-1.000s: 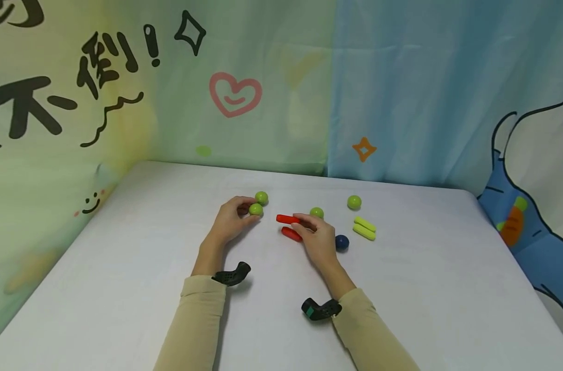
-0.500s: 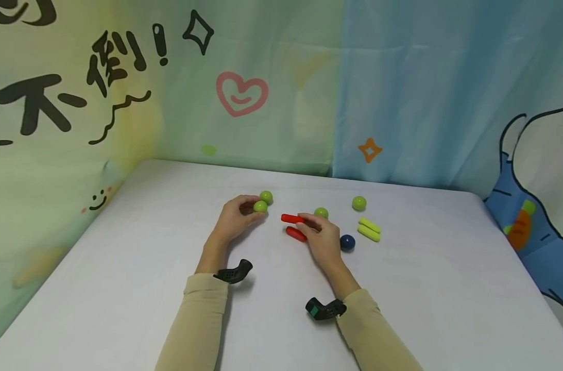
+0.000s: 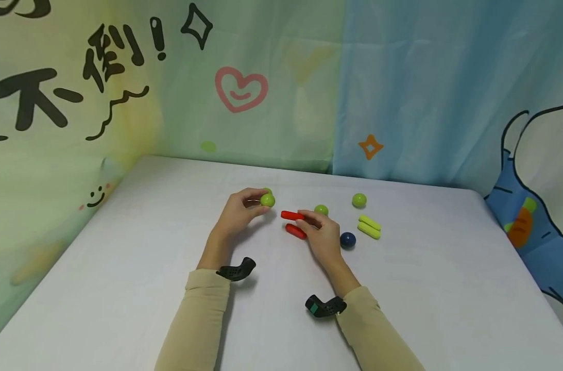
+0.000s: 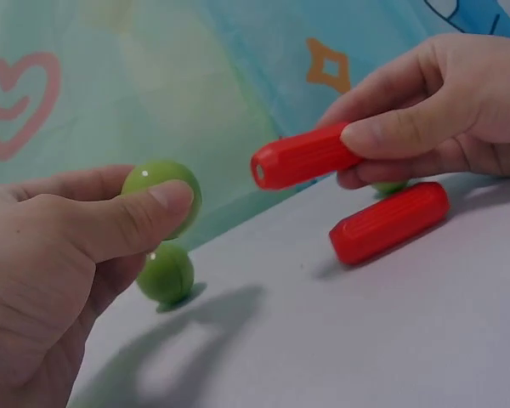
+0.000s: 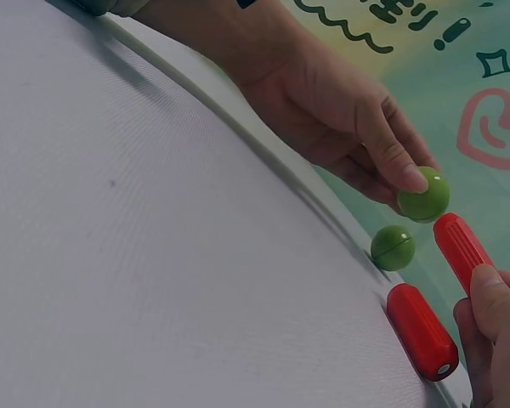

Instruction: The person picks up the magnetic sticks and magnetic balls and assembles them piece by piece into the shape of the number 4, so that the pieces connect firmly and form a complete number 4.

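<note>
My left hand [image 3: 237, 212] pinches a green ball [image 4: 149, 177] between thumb and fingers, raised off the table. Below it in the left wrist view, a second green ball [image 4: 167, 274] rests on the table. My right hand [image 3: 324, 238] holds a red ribbed plastic rod [image 4: 302, 157] with a hole in its end, also above the table. Its free end points towards the held ball, with a gap between them. Another red rod [image 4: 393, 223] lies on the table beneath the right hand. Behind that hand, a green ball [image 3: 321, 209] is partly hidden.
To the right on the white table [image 3: 429, 268] lie a dark blue ball [image 3: 348, 240], two yellow-green rods [image 3: 369, 227] side by side and another green ball [image 3: 359, 200]. A printed curtain [image 3: 281, 93] stands behind the table's far edge.
My left hand has lifted its green ball off the table and moved slightly away and right, now covering much of the ball behind. The right hand keeps its place with the red rod.
</note>
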